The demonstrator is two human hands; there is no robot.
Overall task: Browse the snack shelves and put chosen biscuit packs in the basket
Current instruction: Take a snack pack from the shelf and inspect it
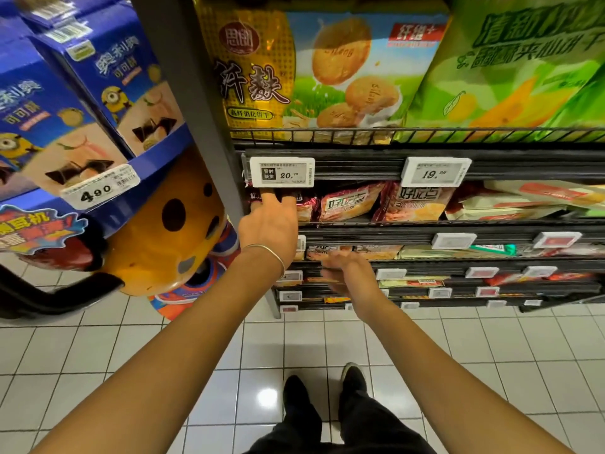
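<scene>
My left hand (268, 227) reaches into the left end of the second shelf, just under the 20.20 price tag (281, 172). Its straight fingers touch a dark red biscuit pack (307, 208), and the tag hides the fingertips. Beside that pack lie two similar red and orange biscuit packs (350, 203) (413, 201). My right hand (347, 270) hovers lower, in front of the third shelf, blurred, fingers spread and holding nothing. No basket is in view.
A big yellow biscuit bag (294, 70) and a green bag (510, 67) stand on the top shelf. Blue cocoa biscuit boxes (65, 109) fill a display left of the grey shelf post (193, 93). A yellow cartoon figure (170, 244) stands below. White tiled floor lies underfoot.
</scene>
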